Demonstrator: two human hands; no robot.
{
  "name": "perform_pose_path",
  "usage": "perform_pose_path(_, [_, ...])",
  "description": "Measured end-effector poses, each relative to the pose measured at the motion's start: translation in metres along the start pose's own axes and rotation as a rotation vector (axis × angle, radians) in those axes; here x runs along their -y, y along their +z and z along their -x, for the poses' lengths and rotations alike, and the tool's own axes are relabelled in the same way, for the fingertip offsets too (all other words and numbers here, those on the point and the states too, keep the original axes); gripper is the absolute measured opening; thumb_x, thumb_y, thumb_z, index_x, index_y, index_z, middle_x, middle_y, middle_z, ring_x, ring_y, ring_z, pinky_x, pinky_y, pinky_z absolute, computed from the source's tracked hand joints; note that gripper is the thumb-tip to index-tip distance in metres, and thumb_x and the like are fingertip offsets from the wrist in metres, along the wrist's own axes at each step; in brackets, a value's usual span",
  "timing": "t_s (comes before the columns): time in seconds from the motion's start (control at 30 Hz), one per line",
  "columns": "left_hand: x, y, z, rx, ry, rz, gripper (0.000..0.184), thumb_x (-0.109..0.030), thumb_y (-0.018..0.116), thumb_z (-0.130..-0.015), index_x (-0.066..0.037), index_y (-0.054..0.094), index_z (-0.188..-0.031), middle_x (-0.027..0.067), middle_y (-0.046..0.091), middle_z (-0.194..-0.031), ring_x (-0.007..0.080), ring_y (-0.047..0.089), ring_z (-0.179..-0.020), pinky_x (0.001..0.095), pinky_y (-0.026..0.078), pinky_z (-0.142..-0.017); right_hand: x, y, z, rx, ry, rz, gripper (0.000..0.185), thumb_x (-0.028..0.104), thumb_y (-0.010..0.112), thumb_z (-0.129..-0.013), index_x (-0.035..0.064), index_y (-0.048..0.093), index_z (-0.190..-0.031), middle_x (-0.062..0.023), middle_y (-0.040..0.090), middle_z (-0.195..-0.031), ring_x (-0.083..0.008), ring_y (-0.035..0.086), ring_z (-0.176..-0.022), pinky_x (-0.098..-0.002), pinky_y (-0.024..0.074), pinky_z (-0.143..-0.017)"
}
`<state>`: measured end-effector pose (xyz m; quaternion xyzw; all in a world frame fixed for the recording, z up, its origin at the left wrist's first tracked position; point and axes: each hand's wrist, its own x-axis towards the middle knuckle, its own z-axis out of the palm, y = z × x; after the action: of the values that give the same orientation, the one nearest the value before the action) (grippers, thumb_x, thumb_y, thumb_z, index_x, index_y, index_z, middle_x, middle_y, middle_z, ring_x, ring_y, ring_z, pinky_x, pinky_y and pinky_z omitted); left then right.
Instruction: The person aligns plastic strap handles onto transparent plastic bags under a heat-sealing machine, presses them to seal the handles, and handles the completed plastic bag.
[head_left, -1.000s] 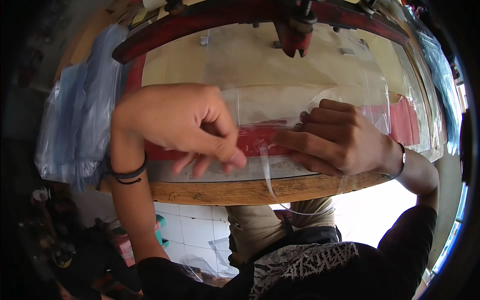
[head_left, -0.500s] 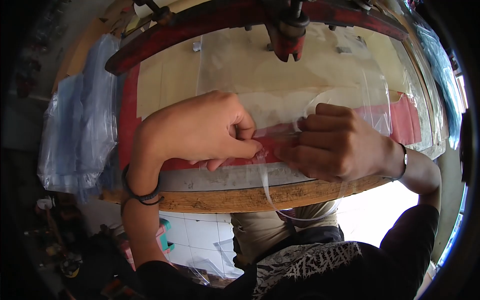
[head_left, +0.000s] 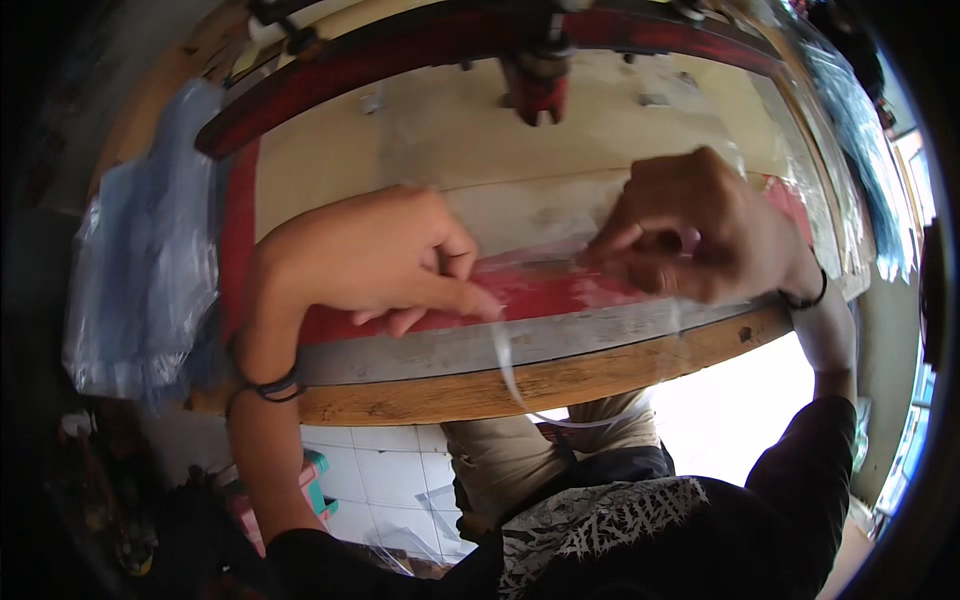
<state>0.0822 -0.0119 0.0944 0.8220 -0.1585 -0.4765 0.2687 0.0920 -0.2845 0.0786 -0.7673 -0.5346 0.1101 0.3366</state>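
Note:
Thumb and forefinger of my left hand [head_left: 385, 255] pinch one end of a thin clear plastic strip [head_left: 505, 365] over the red band [head_left: 540, 290] near the worktable's front. The strip hangs in a loop below the wooden edge and rises toward the right. My right hand [head_left: 700, 230], blurred, is raised above the band's right part with its fingers curled together; what it holds is too smeared to make out. Clear plastic film lies under and between the hands, on the beige surface [head_left: 450, 145].
A red metal bar [head_left: 400, 55] with a forked bracket [head_left: 540, 95] crosses above the table's back. Stacked clear plastic sleeves [head_left: 145, 260] lie at the left, more plastic [head_left: 850, 140] at the right. The wooden edge [head_left: 420, 400] runs in front of my lap.
My right hand has lifted up from the band and turned. My left hand came to the strip's end and closed on it. The whole view has shifted slightly.

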Motion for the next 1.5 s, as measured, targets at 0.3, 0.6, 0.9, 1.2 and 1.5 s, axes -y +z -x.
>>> perform_pose_path(0.3, [0.006,-0.003,0.001,0.03,-0.017,0.117,0.035,-0.022,0.068,-0.092,-0.002,0.057,-0.066,0.0069,0.062,-0.053,0.0063,0.048,-0.036,0.022,0.034,-0.036,-0.024,-0.02,0.015,0.346,0.118,-0.101,0.015,0.018,0.07,-0.084,0.0031,0.07,-0.085,-0.005,0.068,-0.068,-0.0148,0.062,-0.059,-0.0305,0.0442,-0.055])
perform_pose_path(0.6, [0.006,-0.006,-0.001,0.047,-0.056,0.251,0.029,-0.019,0.068,-0.092,-0.002,0.058,-0.07,0.0091,0.064,-0.056,0.0056,0.049,-0.037,0.0197,0.033,-0.036,-0.021,-0.032,0.017,0.558,0.247,-0.135,0.017,0.019,0.071,-0.08,0.0049,0.07,-0.09,-0.0022,0.065,-0.067,-0.0146,0.058,-0.061,-0.0317,0.044,-0.058])
perform_pose_path(0.9, [0.007,0.003,-0.002,-0.063,0.241,0.082,0.028,-0.016,0.082,-0.078,-0.004,0.057,-0.075,0.0021,0.062,-0.063,0.0071,0.051,-0.045,0.0218,0.041,-0.041,-0.027,-0.032,0.017,0.539,0.244,-0.189,0.02,0.022,0.073,-0.08,0.0053,0.068,-0.09,-0.0026,0.066,-0.07,-0.0143,0.058,-0.062,-0.032,0.044,-0.059])
perform_pose_path(1.2, [-0.008,0.022,-0.004,-0.242,0.592,-0.34,0.035,-0.011,0.088,-0.064,-0.007,0.071,-0.094,0.0013,0.057,-0.075,0.0076,0.053,-0.058,0.0232,0.041,-0.05,-0.031,-0.028,0.014,0.465,0.251,-0.19,0.02,0.024,0.075,-0.081,0.0056,0.067,-0.083,-0.0032,0.064,-0.066,-0.0137,0.057,-0.06,-0.0305,0.0434,-0.056])
perform_pose_path(1.5, [0.007,0.013,-0.007,-0.27,0.464,-0.072,0.009,-0.008,0.067,-0.087,0.001,0.065,-0.087,0.0047,0.067,-0.074,0.0079,0.061,-0.059,0.0221,0.048,-0.052,-0.037,-0.026,0.015,0.522,0.063,-0.22,0.04,0.031,0.088,-0.07,0.0046,0.068,-0.092,-0.002,0.065,-0.069,-0.0131,0.062,-0.059,-0.0257,0.0476,-0.053])
